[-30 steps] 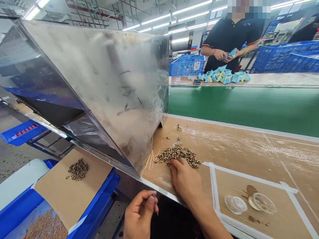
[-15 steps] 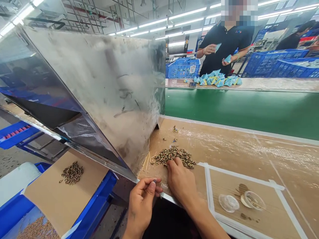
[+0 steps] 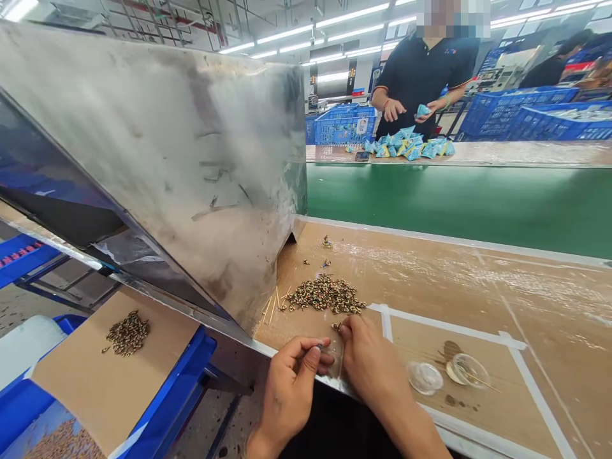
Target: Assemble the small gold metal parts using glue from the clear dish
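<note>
A pile of small gold-and-dark metallic pieces point(image 3: 327, 294) lies on the brown work surface. Just in front of it, my right hand point(image 3: 375, 357) pinches one small metallic piece point(image 3: 336, 327) between thumb and fingertips. My left hand point(image 3: 294, 382) is close by at the table's front edge, thumb and forefinger closed on a tiny dark bluish piece point(image 3: 319, 346), too small to name. Several thin wooden sticks point(image 3: 271, 307) lie left of the pile, and a few loose pieces point(image 3: 326, 262) sit behind it.
A big metal housing point(image 3: 224, 159) stands at left. Two clear plastic cups point(image 3: 425, 378) rest inside a taped rectangle at right. Lower left, cardboard point(image 3: 90, 376) on a blue crate holds another pile. Beyond the green belt point(image 3: 454, 197), a co-worker point(image 3: 421, 83) handles blue packets point(image 3: 406, 145).
My right hand has drawn back from the pile toward me, bringing a small metallic piece with it. My left hand keeps its pinch. The view has shifted slightly right.
</note>
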Motion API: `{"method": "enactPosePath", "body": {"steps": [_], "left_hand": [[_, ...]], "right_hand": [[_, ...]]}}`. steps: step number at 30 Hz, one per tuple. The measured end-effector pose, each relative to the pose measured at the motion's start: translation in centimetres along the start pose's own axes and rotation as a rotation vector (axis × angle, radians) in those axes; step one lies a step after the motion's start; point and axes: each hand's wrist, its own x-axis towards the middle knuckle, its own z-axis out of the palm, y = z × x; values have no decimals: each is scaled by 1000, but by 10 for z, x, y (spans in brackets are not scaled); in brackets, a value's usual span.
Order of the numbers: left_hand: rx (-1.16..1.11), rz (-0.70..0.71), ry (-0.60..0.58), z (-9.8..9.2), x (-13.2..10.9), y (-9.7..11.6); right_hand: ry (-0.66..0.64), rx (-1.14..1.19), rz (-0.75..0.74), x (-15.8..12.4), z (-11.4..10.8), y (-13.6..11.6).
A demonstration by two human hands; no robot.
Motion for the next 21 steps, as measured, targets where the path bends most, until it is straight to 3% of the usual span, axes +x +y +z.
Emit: {"method": "enactPosePath", "body": {"steps": [10, 21], "left_hand": [[-22, -85, -229, 20, 12, 1], [-5, -164, -302, 18, 15, 2]], "right_hand": [[-10, 9, 1, -9, -3, 9], [59, 6, -23, -14, 7, 21]]}}
